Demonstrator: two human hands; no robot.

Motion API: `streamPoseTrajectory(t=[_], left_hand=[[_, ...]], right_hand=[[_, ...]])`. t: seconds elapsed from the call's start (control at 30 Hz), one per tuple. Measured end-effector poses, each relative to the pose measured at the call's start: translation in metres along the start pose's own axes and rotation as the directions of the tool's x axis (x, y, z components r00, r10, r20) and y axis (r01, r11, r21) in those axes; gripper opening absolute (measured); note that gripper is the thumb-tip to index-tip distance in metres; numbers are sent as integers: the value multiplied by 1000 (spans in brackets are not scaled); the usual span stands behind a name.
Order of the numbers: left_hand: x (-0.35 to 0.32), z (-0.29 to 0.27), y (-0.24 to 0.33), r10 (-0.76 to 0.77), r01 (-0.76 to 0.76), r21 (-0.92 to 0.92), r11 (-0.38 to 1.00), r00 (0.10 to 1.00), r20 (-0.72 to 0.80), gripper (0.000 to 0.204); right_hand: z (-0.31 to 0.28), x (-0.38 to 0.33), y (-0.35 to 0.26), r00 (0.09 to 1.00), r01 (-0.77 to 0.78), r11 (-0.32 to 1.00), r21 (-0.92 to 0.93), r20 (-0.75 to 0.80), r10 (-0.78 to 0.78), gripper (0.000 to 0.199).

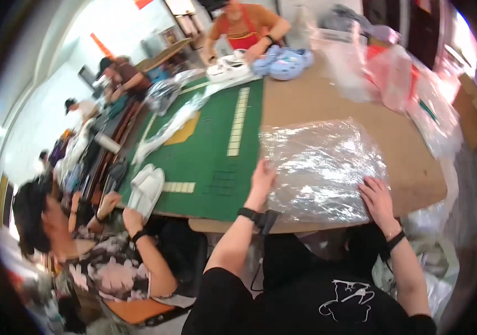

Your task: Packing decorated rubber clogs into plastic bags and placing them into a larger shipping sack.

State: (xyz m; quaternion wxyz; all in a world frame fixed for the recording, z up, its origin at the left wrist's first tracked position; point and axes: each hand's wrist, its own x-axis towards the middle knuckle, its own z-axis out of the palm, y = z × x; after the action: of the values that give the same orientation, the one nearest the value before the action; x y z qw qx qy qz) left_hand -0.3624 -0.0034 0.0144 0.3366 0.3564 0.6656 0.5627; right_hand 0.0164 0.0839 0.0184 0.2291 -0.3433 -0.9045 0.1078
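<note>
A large clear plastic bag point(328, 167) lies spread on the brown tabletop in front of me, shiny and wrinkled. My left hand point(263, 180) is closed at its left edge, pinching the plastic between thumb and fingers. Over the bag's right edge my right hand point(376, 200) rests palm down, its fingers apart and lying flat on the film. Dark bands circle both of my wrists.
A brown board point(417, 162) and a green mat point(210, 195) cover the table. At left, a co-worker handles a white slipper point(148, 187). Across, another person handles white clogs point(230, 68) beside blue clogs point(284, 62). Plastic bags point(386, 75) crowd the far right.
</note>
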Motion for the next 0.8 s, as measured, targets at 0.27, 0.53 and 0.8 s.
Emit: streamPoseTrajectory(t=[0.27, 0.53, 0.8], left_hand=[[-27, -22, 34, -69, 71, 45, 996, 997, -29, 57], [-18, 6, 46, -68, 73, 127, 989, 997, -43, 61], [-4, -43, 23, 177, -168, 306, 937, 984, -4, 49]], right_hand=[[-128, -71, -22, 867, -276, 954, 121, -396, 301, 22], [-183, -282, -49, 326, -941, 317, -115, -550, 769, 33], [-218, -236, -61, 280, -804, 358, 475, -228, 932, 16]])
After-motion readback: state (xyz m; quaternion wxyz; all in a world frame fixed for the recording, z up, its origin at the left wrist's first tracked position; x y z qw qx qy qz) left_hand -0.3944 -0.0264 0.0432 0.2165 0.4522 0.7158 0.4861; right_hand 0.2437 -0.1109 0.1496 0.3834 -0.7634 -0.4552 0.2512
